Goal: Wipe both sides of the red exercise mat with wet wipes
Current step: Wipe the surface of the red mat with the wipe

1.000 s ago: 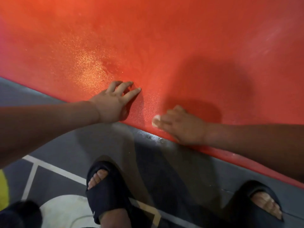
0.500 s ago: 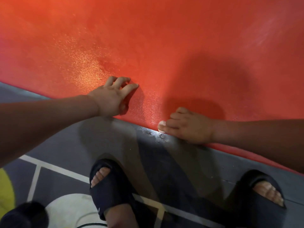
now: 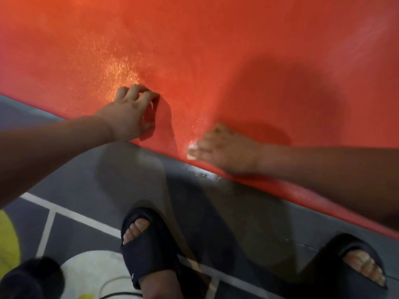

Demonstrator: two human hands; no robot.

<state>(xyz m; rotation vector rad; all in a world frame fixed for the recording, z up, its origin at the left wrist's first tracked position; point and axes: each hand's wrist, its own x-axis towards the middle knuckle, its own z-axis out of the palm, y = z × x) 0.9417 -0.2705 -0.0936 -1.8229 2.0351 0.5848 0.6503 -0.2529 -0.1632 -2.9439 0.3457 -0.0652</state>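
The red exercise mat (image 3: 216, 50) lies flat and fills the upper part of the view, its near edge running diagonally down to the right. My left hand (image 3: 127, 117) rests on the mat just inside that edge, fingers arched with the tips on the surface, holding nothing. My right hand (image 3: 226, 152) grips a small white wet wipe (image 3: 191, 152) and presses it on the mat right at the near edge. Only a bit of the wipe shows beyond my fingertips. The mat glistens wet between and above my hands.
Grey floor (image 3: 129, 173) with white lines lies below the mat, with wet drops (image 3: 207, 175) beside the edge. My feet in black slides (image 3: 146, 240) (image 3: 354, 262) stand on it. A dark object (image 3: 30, 279) and a yellow patch (image 3: 6, 238) sit at the lower left.
My right hand has slid the wipe left along the mat's near edge. The fingers of my left hand have arched up from a flatter spread.
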